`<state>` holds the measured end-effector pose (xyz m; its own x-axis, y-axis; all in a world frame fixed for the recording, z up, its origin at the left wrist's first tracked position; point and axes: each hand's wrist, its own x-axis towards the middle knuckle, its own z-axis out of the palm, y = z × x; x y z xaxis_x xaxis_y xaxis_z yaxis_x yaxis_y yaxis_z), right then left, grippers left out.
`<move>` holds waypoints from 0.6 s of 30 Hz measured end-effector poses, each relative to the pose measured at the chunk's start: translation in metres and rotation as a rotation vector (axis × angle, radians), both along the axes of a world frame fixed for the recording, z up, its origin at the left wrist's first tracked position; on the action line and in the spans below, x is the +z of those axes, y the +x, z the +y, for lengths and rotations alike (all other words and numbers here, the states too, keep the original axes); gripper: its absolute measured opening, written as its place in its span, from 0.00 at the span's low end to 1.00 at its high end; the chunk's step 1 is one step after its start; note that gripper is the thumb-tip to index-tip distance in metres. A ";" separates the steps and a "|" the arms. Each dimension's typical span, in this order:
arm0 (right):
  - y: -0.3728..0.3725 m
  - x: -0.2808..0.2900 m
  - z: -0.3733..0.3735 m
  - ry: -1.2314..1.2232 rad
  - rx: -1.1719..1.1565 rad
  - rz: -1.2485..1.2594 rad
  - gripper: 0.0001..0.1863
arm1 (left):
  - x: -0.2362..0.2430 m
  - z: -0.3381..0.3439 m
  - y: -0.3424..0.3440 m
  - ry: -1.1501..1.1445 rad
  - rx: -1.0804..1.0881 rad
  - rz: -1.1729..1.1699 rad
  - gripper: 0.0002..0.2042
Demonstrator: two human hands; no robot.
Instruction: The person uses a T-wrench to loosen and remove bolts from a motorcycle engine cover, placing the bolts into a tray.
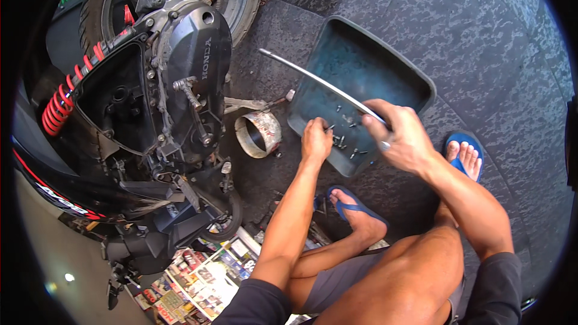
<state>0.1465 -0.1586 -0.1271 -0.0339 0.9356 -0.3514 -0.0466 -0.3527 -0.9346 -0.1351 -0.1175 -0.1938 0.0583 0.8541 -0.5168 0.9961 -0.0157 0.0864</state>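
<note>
My right hand point(404, 137) grips a long silver metal rod point(322, 83), which slants up to the left across a dark plastic tray point(323, 39). The rod's far end is slightly thicker and looks like a socket; its near end is hidden in my hand. Over the tray's near left part, the fingers of my left hand point(316, 143) are closed on a small bolt point(330, 127), of which only a bit shows. Several loose bolts point(341, 141) lie on the tray's bottom beside that hand.
A scooter stands at the left, with its engine cover point(195, 54), rear wheel point(250, 0) and red spring point(57, 111). A dirty round can point(259, 135) sits between engine and tray. My sandalled feet point(355, 210) are near the tray. Below left is a sticker-covered surface point(211, 277).
</note>
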 end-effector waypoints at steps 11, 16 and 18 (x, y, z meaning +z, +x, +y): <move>0.020 -0.009 -0.030 -0.085 0.182 0.153 0.13 | 0.037 0.073 -0.008 0.168 1.409 -1.251 0.04; 0.011 -0.018 -0.036 -0.037 0.214 0.163 0.13 | 0.062 0.095 0.003 0.109 1.458 -1.484 0.07; 0.010 -0.019 -0.035 -0.014 0.219 0.170 0.14 | 0.067 0.098 0.005 0.049 1.427 -1.547 0.07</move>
